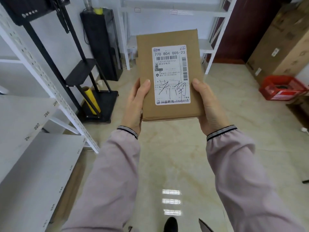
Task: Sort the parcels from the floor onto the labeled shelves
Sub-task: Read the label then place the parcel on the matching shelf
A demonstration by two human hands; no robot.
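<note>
A flat brown cardboard parcel [168, 39] is held up in front of me at chest height, its white shipping label [170, 74] facing the camera with printed codes and black handwritten characters. My left hand [136, 104] grips the parcel's lower left edge, thumb on the front face. My right hand [207, 104] grips the lower right edge, thumb on the front beside the label. White shelves with small number labels [30, 121] stand close on my left. A second white shelf rack [207, 46] stands against the far wall behind the parcel.
A black stand [93, 71] with yellow film rolls sits ahead on the left. A red plastic crate [282, 87] and large cardboard boxes [280, 42] are on the right. Glossy tiled floor [173, 156] stretches between. My shoe [170, 224] shows at the bottom.
</note>
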